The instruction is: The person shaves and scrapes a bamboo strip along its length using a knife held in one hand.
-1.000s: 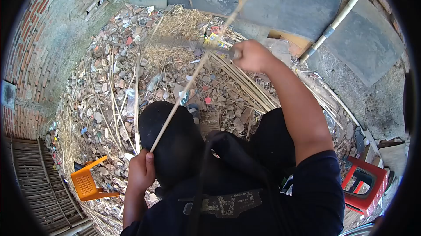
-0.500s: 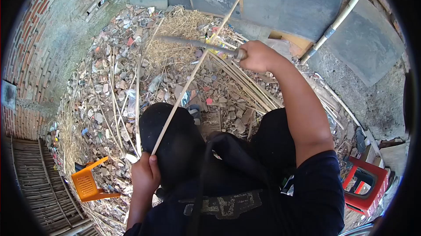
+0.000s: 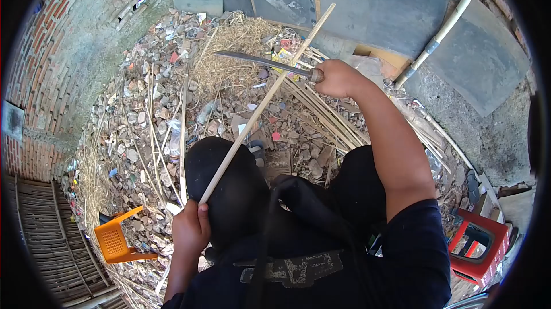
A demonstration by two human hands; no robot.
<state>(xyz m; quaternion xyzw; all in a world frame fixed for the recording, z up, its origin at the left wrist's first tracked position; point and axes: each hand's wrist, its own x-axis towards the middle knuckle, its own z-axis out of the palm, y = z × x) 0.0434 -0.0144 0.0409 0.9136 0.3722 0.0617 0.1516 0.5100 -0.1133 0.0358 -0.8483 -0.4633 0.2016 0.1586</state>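
My left hand (image 3: pixel 191 227) is closed around the lower end of a long pale bamboo strip (image 3: pixel 248 128), beside my left knee. From there the strip slants up and away to the right, across my knee. My right hand (image 3: pixel 337 78), arm stretched forward, grips the short handle of a machete (image 3: pixel 258 61). Its long dark blade points left and crosses the upper part of the strip; whether it touches or only overlaps in view, I cannot tell.
Rubble and litter (image 3: pixel 129 119) cover the ground, with straw (image 3: pixel 229 51) farther off. Split bamboo strips (image 3: pixel 327 111) lie at the right, others at the left. An orange plastic stool (image 3: pixel 115 241) is tipped at left; a red stool (image 3: pixel 481 246) sits at right. A brick wall (image 3: pixel 57 39) rises at left.
The bamboo strip has turned, its broader side now showing and its far end lower and slightly right. The machete blade, blurred before, is now sharp and tilted a little differently.
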